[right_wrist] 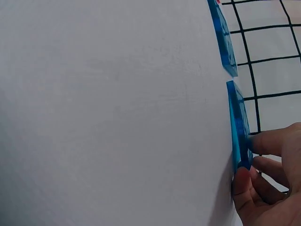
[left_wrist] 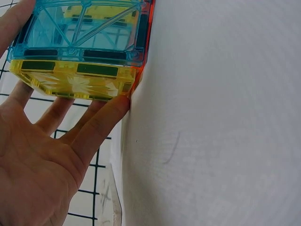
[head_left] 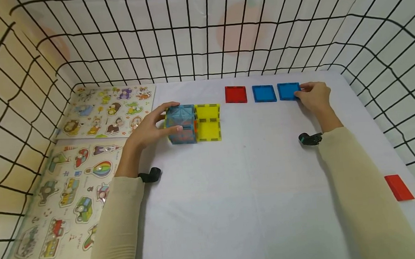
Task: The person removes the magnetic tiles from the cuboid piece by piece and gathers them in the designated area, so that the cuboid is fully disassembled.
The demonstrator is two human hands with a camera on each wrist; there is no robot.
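Note:
My left hand (head_left: 145, 130) holds a box of see-through magnetic tiles (head_left: 182, 125), thumb on the near side and fingers round the far left. In the left wrist view the box shows blue tiles (left_wrist: 87, 28), a yellow tile (left_wrist: 75, 80) against my fingers, and an orange-red edge. Flat yellow tiles (head_left: 208, 130) adjoin the box on its right. At the back right, my right hand (head_left: 315, 97) pinches the right end of a blue magnetic tile (head_left: 287, 91) between thumb and fingers. This tile looks slightly tilted in the right wrist view.
Another blue tile (head_left: 264, 94) and a red tile (head_left: 235, 94) lie in the same row. A red block or tile stack (head_left: 399, 187) is beyond my right forearm. Two picture puzzle boards (head_left: 86, 154) lie left. Black wire mesh (head_left: 188, 54) borders the white table surface.

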